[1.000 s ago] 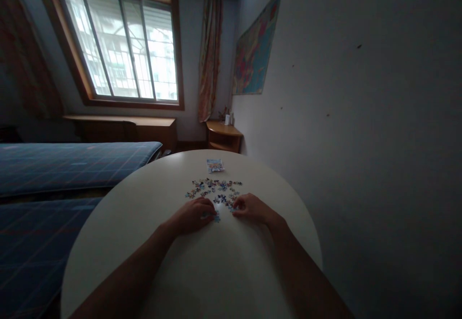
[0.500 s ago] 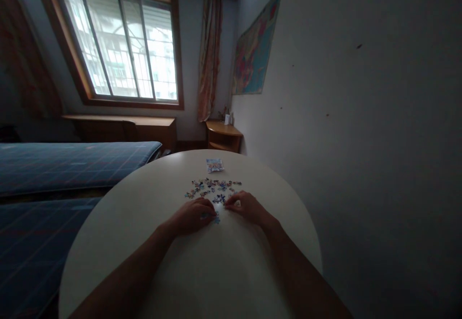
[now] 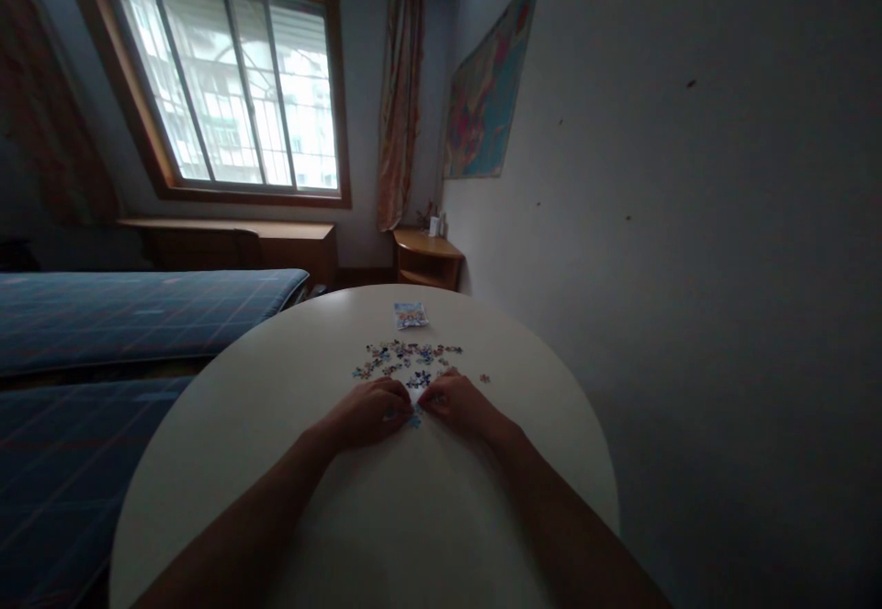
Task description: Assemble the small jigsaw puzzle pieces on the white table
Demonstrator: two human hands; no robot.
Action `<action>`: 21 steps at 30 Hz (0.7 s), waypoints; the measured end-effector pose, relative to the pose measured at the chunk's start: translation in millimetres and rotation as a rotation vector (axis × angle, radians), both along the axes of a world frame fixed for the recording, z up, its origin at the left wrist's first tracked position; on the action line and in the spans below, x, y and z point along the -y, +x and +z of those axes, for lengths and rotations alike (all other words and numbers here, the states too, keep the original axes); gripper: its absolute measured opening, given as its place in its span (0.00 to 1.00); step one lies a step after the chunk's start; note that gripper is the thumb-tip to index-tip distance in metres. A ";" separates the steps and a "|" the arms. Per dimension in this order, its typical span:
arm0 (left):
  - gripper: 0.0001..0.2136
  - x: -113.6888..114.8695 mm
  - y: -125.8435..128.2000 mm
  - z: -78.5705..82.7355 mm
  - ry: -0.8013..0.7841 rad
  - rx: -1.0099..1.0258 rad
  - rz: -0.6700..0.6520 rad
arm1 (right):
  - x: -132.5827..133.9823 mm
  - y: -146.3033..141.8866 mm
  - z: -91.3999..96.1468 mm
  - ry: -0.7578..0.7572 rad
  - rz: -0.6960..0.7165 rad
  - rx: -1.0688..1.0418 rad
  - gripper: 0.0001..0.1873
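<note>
Both my hands rest on a round white table (image 3: 289, 462), fingertips meeting at the near edge of a scatter of small jigsaw pieces (image 3: 403, 358). My left hand (image 3: 368, 410) is curled, its fingers pressed on a bluish piece (image 3: 414, 421) that shows between the two hands. My right hand (image 3: 455, 400) is curled too, pinching a piece that is too small to name. One loose piece (image 3: 485, 377) lies alone to the right of my right hand.
A small picture card or packet (image 3: 411, 315) lies at the table's far side. A grey wall with a map (image 3: 486, 95) runs close on the right. A blue bed (image 3: 130, 315) is on the left; a window (image 3: 234, 85) and corner shelf (image 3: 425, 258) stand beyond.
My right hand has slid left until its fingertips meet my left hand's. A single piece now shows on the table where it had been. My left hand has stayed put.
</note>
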State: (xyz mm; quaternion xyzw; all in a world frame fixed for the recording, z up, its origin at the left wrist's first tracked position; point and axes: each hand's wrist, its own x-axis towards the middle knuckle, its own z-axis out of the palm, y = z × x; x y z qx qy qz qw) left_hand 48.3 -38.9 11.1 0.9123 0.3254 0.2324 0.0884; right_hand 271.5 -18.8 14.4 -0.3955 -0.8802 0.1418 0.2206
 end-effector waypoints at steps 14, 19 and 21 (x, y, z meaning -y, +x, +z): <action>0.09 -3.5 -7.1 -3.2 0.004 0.019 0.026 | 3.5 4.7 3.4 0.006 0.029 0.009 0.10; 0.08 -3.0 -7.7 -1.0 0.015 0.021 0.022 | 0.1 11.6 2.4 -0.008 0.035 0.036 0.11; 0.08 -2.2 -7.1 2.1 0.009 -0.018 0.018 | -1.1 10.6 0.2 0.001 0.034 0.032 0.10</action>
